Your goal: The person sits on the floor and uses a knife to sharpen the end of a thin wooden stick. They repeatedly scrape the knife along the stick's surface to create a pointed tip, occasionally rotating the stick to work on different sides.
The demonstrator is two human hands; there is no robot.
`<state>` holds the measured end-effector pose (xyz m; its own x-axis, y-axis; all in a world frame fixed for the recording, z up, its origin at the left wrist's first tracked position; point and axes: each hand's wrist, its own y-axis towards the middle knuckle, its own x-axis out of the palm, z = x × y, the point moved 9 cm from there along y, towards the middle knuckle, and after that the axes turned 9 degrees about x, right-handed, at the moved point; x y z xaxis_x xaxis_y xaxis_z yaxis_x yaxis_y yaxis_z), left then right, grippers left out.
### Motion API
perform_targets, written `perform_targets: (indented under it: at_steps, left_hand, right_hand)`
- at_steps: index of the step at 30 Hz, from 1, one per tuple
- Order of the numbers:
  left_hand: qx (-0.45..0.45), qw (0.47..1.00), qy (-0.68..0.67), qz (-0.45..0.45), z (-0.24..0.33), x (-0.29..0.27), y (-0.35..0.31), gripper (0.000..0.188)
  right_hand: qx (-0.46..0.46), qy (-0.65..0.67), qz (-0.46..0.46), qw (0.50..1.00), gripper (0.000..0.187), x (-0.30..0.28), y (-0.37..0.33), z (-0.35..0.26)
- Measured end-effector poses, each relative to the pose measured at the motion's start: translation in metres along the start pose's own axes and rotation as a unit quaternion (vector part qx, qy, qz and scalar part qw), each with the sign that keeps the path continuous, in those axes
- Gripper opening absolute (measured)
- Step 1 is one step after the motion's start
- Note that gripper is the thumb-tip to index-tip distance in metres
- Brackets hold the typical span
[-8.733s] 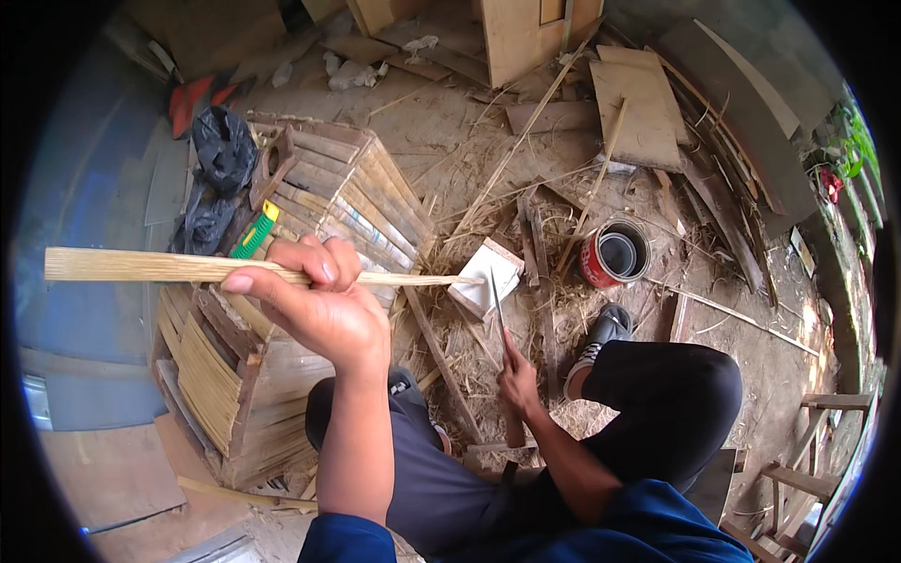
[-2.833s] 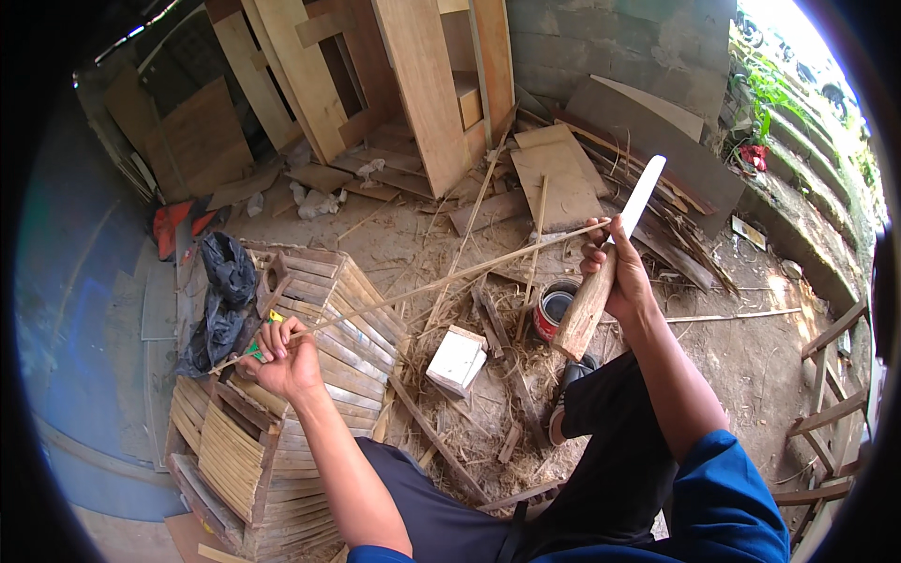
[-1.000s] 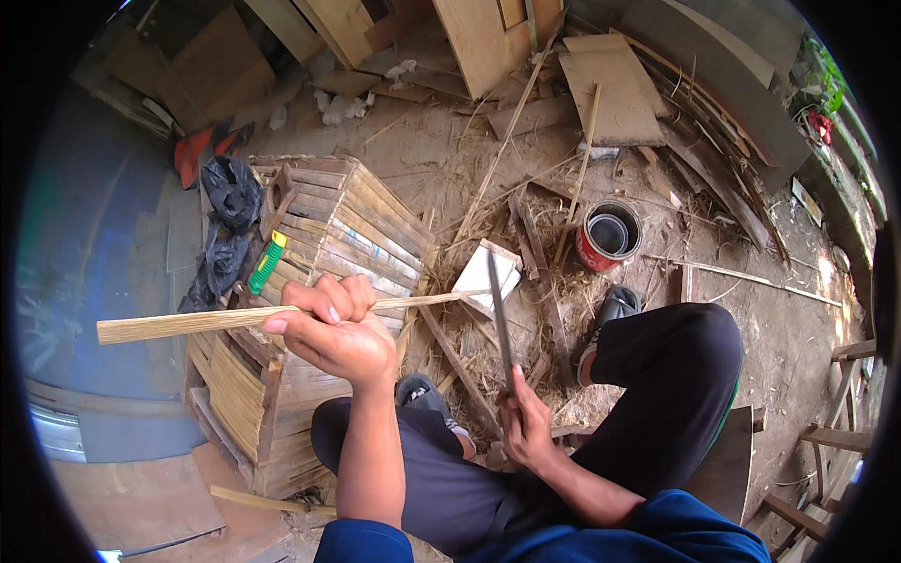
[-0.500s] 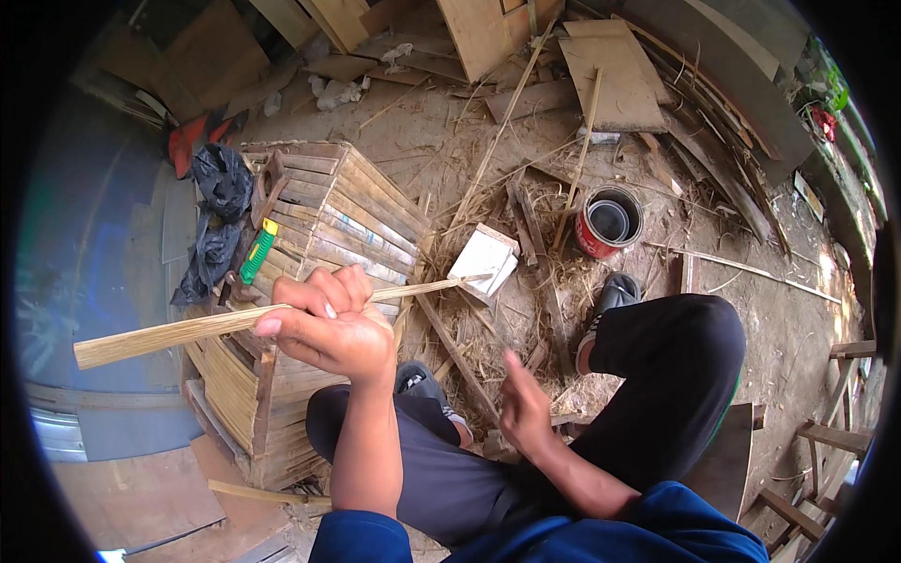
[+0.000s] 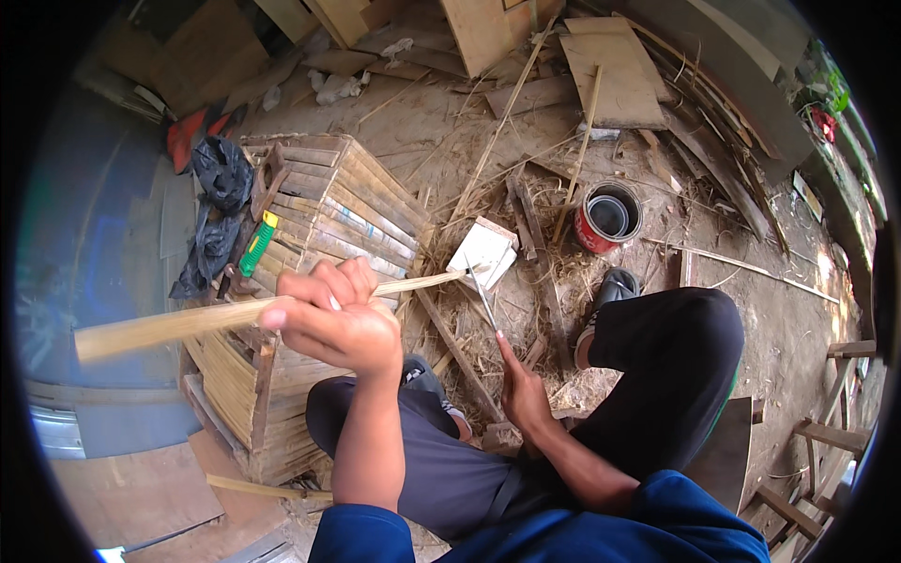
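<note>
Head: left grip (image 5: 343, 316) clenched around wooden strip (image 5: 174, 329).

The strip (image 5: 174, 327) is matt, grainy wood, the knife blade (image 5: 483, 298) seemingly metal, the black bag (image 5: 221, 174) glossy plastic.

The strip (image 5: 178, 328) in the left grip (image 5: 343, 314) is pale straw-yellow, streaked with fine lengthwise grain. The blade (image 5: 484, 301) at the right grip (image 5: 526, 399) is dull grey. Just beyond the left grip, a tool handle (image 5: 257, 248) shows bright green with a yellow end, against slatted woodwork (image 5: 314, 211) striped in tan and brown; farther beyond, a plastic bag (image 5: 221, 174) is black. Ahead of the right grip, a block (image 5: 481, 249) has a white face; ahead and rightward, a tin (image 5: 589, 233) is red outside, grey within.
</note>
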<state>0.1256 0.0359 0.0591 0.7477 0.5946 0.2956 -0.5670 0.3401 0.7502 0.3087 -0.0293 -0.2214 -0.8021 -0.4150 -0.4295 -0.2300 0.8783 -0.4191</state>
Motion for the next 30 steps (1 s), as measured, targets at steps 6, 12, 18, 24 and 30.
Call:
perform_targets:
  at_steps: [6,12,18,24,30]
  left_hand:
    - [-0.014,1.000,-0.010,0.023,-0.002,-0.005,0.000,0.061]
    - [-0.028,0.998,-0.005,0.048,-0.007,-0.010,0.001,0.060]
    - [-0.012,0.999,0.005,0.044,-0.005,-0.008,0.000,0.059]
    - [-0.008,0.999,-0.009,0.033,-0.006,-0.008,-0.001,0.059]
    - [-0.025,0.999,-0.035,0.028,-0.005,-0.005,-0.006,0.059]
  right_hand:
    - [-0.149,0.086,0.127,0.977,0.092,-0.025,-0.016,-0.020]
    - [-0.151,0.028,0.108,0.982,0.078,-0.008,-0.003,-0.013]
    - [-0.048,0.019,0.037,0.998,0.081,0.014,0.006,0.011]
    - [-0.122,0.032,0.073,0.989,0.085,0.008,-0.002,-0.010]
    - [-0.186,0.056,0.089,0.977,0.082,-0.009,-0.008,-0.034]
